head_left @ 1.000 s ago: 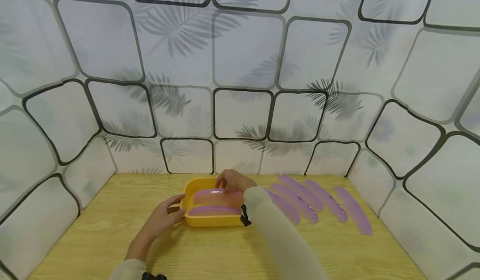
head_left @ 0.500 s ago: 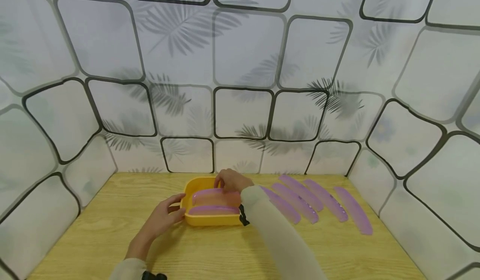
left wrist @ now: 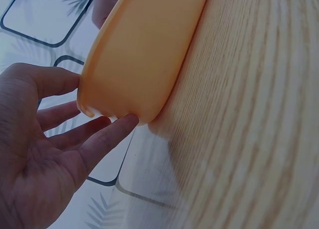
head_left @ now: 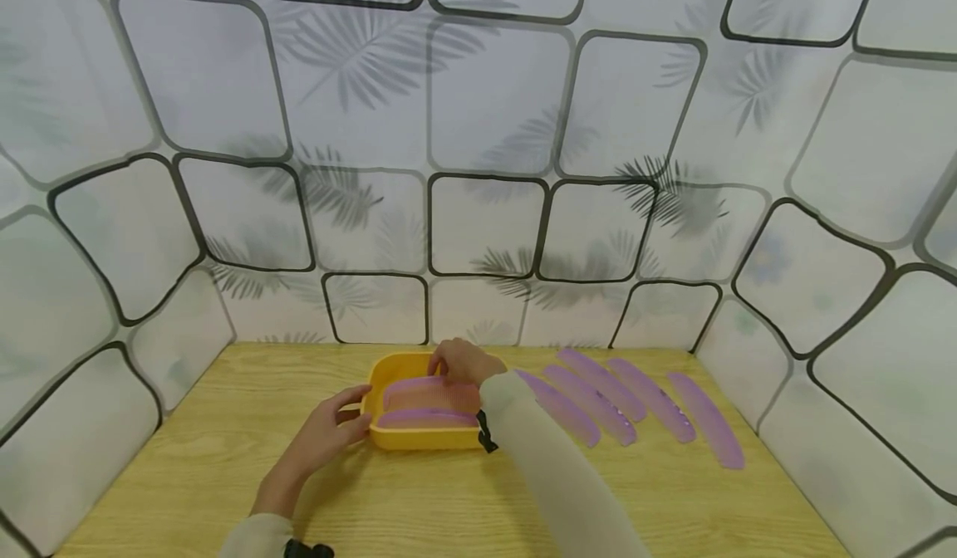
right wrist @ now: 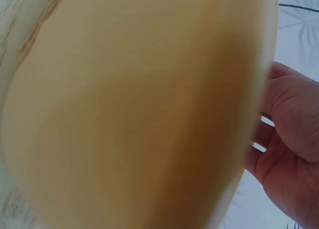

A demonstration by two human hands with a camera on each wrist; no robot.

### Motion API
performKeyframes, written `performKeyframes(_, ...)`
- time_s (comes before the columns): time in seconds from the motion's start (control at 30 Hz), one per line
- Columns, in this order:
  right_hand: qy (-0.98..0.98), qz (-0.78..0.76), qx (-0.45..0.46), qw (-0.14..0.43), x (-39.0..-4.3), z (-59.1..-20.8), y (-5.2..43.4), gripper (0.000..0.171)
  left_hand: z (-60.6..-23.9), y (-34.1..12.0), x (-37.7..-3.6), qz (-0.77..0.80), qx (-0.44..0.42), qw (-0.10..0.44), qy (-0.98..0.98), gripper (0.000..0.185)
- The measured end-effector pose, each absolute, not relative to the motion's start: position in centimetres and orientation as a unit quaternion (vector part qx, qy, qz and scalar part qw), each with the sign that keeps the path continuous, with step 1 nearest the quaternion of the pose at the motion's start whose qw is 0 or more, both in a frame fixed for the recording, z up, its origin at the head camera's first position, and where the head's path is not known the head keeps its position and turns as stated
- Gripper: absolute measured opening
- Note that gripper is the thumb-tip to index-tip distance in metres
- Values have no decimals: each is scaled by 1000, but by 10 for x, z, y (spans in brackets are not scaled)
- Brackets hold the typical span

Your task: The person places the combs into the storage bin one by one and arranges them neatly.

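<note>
A yellow plastic tray (head_left: 426,439) stands on the wooden table. Two curved purple combs are in it: a front comb (head_left: 426,418) along the near wall, and a rear comb (head_left: 422,394) behind it with fine teeth showing. The right hand (head_left: 463,360) reaches over the tray and pinches the rear comb by its top edge; in the right wrist view its fingertips are hidden behind the tray wall. The left hand (head_left: 329,425) holds the tray's left end. In the left wrist view its thumb (left wrist: 112,134) presses the outer wall and a finger is at the rim.
Several more purple combs (head_left: 706,417) lie slanted side by side on the table (head_left: 419,508) to the right of the tray, one partly behind the right sleeve (head_left: 553,458). A patterned wall covering (head_left: 486,226) stands behind and on both sides.
The rear comb has shifted very slightly left in the tray with the right hand, and its teeth now show more clearly. The left hand stays at the tray's end.
</note>
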State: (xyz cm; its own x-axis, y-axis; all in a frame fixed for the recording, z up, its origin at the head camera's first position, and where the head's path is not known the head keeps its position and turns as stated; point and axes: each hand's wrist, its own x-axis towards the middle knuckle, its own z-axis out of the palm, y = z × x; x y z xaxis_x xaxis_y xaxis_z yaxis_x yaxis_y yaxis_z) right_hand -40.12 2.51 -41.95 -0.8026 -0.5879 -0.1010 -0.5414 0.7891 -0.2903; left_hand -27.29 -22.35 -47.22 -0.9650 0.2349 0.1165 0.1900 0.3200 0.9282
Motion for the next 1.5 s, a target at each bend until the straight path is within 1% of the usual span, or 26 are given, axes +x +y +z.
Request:
performKeyframes(0.2, 939, -146, -295, 98, -403, -423, 29, 20, -472, -223, -274, 568, 130, 23, 812, 59)
performKeyframes(0.5, 927, -158, -323, 109, -406, -418, 30, 24, -471, -222, -273, 564, 125, 26, 816, 58)
performKeyframes(0.73, 916, -170, -349, 100, -407, -417, 33, 25, -470, -223, -274, 564, 130, 27, 815, 59)
performKeyframes(1.0, 910, -187, -352, 113, -400, -401, 44, 27, -471, -223, -273, 552, 144, 6, 821, 59)
performKeyframes(1.13, 908, -194, -350, 124, -397, -394, 51, 28, -473, -224, -274, 555, 146, 7, 819, 59)
performKeyframes(1.5, 907, -214, -340, 126, -398, -379, 81, 30, -474, -224, -274, 555, 150, 0, 818, 60)
